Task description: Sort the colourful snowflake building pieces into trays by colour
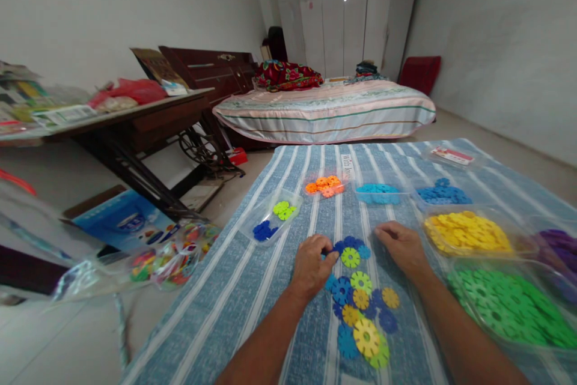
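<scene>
My left hand (313,262) is at the left of a small cluster of notched plastic discs, its thumb and finger closed on a dark blue notched disc (337,249) at the cluster's edge. A lime green disc (350,257) sits in that cluster, with a light blue disc (364,251) at its right. My right hand (399,244) rests on the cloth to the right, fingers curled together, nothing visible in them. Nearer me lies a larger group with a lime disc (361,282), a blue disc (342,291), an orange-yellow disc (360,298) and a yellow disc (366,337).
On the striped cloth (252,307) stand clear tubs of green discs (509,304), yellow discs (469,232), blue discs (444,194), light blue discs (377,193) and orange discs (325,185). A tray (250,226) holds lime and dark blue discs. A bed (324,112) stands beyond.
</scene>
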A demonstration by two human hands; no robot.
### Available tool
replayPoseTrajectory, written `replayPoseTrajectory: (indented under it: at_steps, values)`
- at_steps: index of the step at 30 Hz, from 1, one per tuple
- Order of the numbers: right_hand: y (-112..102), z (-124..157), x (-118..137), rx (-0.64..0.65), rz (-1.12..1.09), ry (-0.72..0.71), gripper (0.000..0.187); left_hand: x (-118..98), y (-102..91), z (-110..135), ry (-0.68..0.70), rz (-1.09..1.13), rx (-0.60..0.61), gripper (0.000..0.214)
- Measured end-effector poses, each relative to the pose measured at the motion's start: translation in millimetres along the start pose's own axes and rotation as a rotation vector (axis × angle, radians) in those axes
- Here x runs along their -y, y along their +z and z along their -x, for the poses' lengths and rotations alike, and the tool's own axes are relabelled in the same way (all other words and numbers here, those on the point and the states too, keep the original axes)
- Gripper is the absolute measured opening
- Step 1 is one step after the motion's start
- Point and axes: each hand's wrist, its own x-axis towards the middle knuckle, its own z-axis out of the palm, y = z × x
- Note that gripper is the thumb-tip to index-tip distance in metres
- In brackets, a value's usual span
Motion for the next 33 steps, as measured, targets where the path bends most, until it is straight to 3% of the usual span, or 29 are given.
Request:
replayPoseTrajectory:
  at_steps: [10, 17, 21, 24, 28, 33]
  values:
    - [-1, 0, 3, 0.004, 0.015, 0.023, 0.025, -1, -1.3, -1, -0.174, 0.167, -0.047, 0.022]
    - [0, 1, -1, 0.009, 0.024, 0.039, 0.025, 2, 2.0, 0, -0.184, 0.177, -0.072, 0.024]
    - [0, 1, -3, 0.017, 0.026, 0.059, 0.027, -6, -3.3, -1, -0.162, 0.191, -0.153, 0.021]
    - [-1, 2, -3, 0.017, 0.022, 0.071, 0.028, -12, -18.7, -7, -0.139, 0.158, -0.225, 0.021]
    - [-1, 2, -3, 0.006, -0.016, 0.08, 0.028, -7, -60.1, -18, -0.195, -0.013, -0.283, 0.024]
    - [0, 1, -6, -0.002, -0.009, 0.077, 0.027, 21, -120.2, -34, -0.366, -0.384, -0.137, 0.022]
